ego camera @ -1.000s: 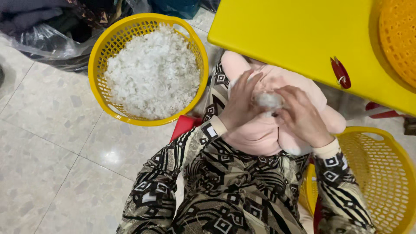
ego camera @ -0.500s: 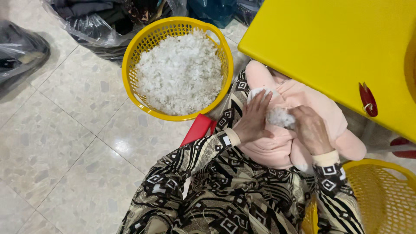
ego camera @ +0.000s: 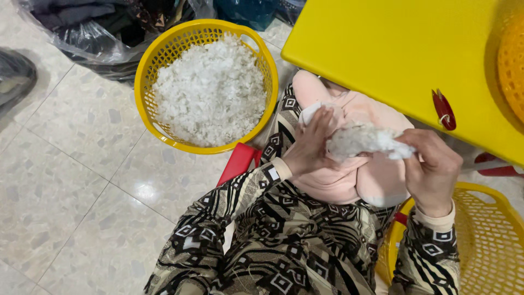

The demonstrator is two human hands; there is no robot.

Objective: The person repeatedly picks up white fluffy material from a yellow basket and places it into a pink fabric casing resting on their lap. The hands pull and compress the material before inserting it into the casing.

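I hold a white fluffy wad (ego camera: 364, 140) over my lap — my left hand (ego camera: 311, 146) pinches one end, my right hand (ego camera: 434, 169) grips the other, both closed on it. A yellow basket (ego camera: 164, 49) of white pieces sits on the floor to my left.

Lighting: bright, even, overhead. Glare: one soft patch on floor tiles (ego camera: 143, 192), near left. Focus: sharp; shadows faint.

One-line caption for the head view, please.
Left hand and right hand pull a white fluffy wad over a pink soft toy.
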